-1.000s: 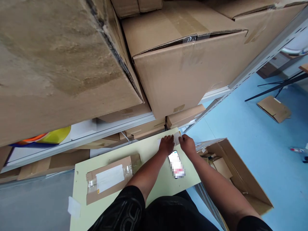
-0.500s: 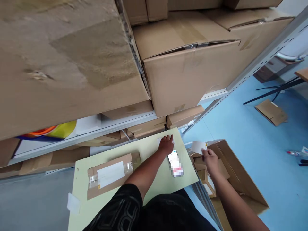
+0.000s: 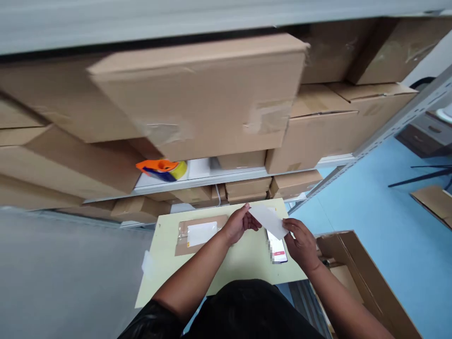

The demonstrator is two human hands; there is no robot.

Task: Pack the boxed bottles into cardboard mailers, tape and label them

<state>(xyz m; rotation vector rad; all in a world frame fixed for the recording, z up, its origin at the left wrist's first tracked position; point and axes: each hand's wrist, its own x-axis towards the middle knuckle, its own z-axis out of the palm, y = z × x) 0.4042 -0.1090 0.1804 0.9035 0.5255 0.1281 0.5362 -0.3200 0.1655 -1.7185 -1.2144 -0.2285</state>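
The left hand (image 3: 239,225) and the right hand (image 3: 300,242) grip a white paper slip (image 3: 269,220) between them, the left pinching its far left corner, the right its near right end. The slip is above the table (image 3: 243,266), towards its far right, partly hiding a phone (image 3: 278,249). The phone's lit screen shows a red bar; its lettering is blurred out or too small to read. Left on the table lies a taped parcel (image 3: 181,249) bearing a white label (image 3: 202,234) with a small yellow mark at its near left corner; any print is illegible from here. A white scrap (image 3: 146,262) hangs at the table's left edge. To the right stands an open carton (image 3: 367,278); beyond the table, cardboard boxes (image 3: 212,108) fill the shelves.
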